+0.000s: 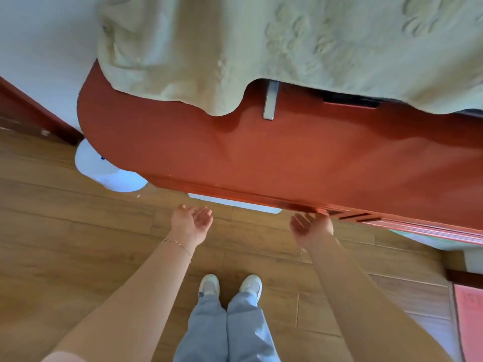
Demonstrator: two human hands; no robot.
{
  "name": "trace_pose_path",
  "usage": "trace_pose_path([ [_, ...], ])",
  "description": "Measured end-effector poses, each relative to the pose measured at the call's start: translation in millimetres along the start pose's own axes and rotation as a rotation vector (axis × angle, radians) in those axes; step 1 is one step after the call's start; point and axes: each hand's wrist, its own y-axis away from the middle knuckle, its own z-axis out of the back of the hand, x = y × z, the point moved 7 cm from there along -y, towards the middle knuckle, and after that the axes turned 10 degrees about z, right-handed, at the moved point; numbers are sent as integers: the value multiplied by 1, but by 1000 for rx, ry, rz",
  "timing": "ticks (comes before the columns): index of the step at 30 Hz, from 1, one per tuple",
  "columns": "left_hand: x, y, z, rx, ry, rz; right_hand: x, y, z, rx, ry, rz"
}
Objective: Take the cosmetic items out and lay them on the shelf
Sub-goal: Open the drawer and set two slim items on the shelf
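A red-brown wooden shelf top [261,152] stretches across the middle of the view, its far part draped by a pale green embossed cloth [261,48]. My left hand [192,219] hangs open, palm up, below the shelf's front edge and holds nothing. My right hand [311,226] is open too, its fingers just under the front edge near the slotted trim. No cosmetic items are in sight. A white flat object [235,203] peeks out beneath the shelf edge between my hands.
A metal bracket [270,100] sticks out from under the cloth. A white round container [109,171] stands on the wooden floor at the shelf's left end. My feet in white shoes [230,286] stand below. A pink panel [467,309] sits at the right edge.
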Motion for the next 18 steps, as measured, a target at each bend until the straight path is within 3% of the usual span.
trace_pose_path([
  [7,-23,-27,-20,113,280,-40,-7,-33,-12,88,-503,-40],
  [18,5,-4,29,13,235,-30,-40,1,31,1,-446,-66],
])
